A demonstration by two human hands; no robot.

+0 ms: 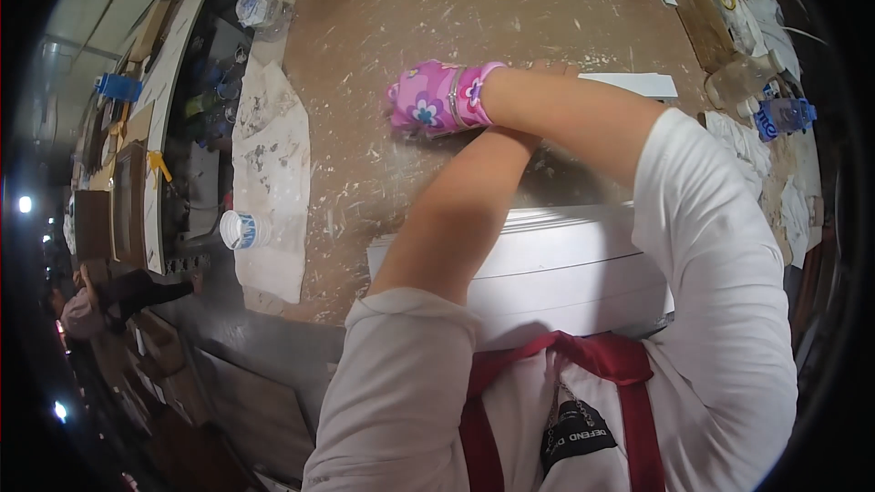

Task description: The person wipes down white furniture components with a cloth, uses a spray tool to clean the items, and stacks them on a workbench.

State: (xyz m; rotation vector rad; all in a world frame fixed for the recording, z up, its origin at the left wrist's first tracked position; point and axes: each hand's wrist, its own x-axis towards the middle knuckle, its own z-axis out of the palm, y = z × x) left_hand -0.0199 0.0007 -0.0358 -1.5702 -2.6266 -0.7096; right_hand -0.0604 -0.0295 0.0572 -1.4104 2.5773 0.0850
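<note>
My forearms cross over the worn brown worktop, the right one lying above the left. A pink flower-patterned cloth covering [437, 98] wraps my right hand [421, 102], with a thin grey band around it. No separate fingers show through the fabric. Reaching up and to the right, my left hand [552, 66] passes behind the right forearm; only a bit of its fingers shows beyond that arm. Beside it lies a white strip [638, 84]. Close to my body, under the left forearm, rests a stack of long white boards or sheets [565, 264].
A paint-stained white cloth [273, 173] runs along the worktop's left side, with a cup [240, 230] on it. A clear bottle [264, 11] stands at the far left. At the right are a blue-labelled bottle [784, 117] and a clear jug [740, 80]. Another person [91, 310] is at the far left.
</note>
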